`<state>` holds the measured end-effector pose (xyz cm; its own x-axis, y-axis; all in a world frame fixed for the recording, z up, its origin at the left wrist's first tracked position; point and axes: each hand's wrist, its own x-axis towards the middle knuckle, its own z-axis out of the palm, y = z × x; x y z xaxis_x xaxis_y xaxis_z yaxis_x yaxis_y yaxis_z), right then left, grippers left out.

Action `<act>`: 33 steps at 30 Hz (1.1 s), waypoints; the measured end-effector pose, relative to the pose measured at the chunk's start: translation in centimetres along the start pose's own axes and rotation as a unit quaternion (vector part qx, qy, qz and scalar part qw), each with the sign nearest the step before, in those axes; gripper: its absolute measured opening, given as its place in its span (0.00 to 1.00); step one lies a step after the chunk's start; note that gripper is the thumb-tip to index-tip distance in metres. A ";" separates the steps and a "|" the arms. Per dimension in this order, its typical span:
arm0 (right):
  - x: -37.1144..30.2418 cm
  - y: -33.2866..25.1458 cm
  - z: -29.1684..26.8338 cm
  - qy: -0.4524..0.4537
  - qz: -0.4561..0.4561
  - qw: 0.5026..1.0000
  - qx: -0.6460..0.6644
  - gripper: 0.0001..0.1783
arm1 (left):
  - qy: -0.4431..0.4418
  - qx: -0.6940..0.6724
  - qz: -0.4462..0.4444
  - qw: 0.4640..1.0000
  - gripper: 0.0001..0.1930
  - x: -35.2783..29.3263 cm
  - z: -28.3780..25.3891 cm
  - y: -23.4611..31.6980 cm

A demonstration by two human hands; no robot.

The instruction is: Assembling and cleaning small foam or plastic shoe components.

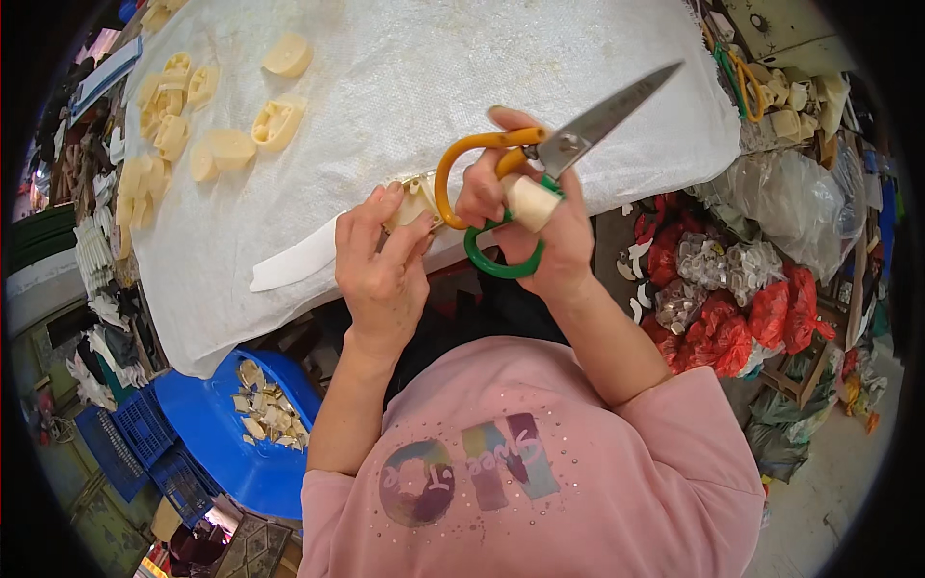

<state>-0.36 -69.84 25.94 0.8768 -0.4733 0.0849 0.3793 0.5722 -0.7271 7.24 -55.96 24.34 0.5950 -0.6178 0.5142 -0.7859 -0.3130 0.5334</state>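
Note:
A cream moulded plastic part [414,206] is pinched in the fingers of my left hand [381,265], at the near edge of the covered table. Wrapped round a pair of scissors [588,133] is my right hand [564,241]. Their loops are orange and green, and the blades lie together, pointing up and right, away from the part. A pale cylindrical piece [532,202] sits at the fingers of that hand by the green loop; I cannot tell whether it is a finger wrap. Beside my left hand lies a white strip [299,260].
Several cream plastic parts [231,149] lie on the table's white woven sheet [405,67] at the left. Below left is a blue basin [207,424] with cream pieces. On the right, red bags [713,332] and clear plastic [790,202] are heaped. Another pair of scissors [747,82] hangs past the table's right corner.

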 end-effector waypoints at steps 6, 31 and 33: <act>0.7 -2.0 -0.6 -0.029 -0.038 0.997 0.059 0.30 | -0.031 0.011 -0.008 0.999 0.15 0.1 -0.4 0.2; 5.2 -9.4 -12.3 0.062 -0.098 0.429 -0.896 0.25 | 0.192 0.108 -0.135 0.966 0.20 -8.0 -10.2 -2.9; 4.7 -9.7 -11.1 0.065 -0.115 0.345 -0.929 0.25 | 0.279 0.151 -0.229 0.920 0.22 -12.2 -13.2 -6.0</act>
<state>-3.21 -85.11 25.83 0.8201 -0.4584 0.3425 -0.5162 -0.8510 0.0969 6.92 -37.04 23.79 0.8029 0.0687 0.5921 -0.3929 -0.6860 0.6124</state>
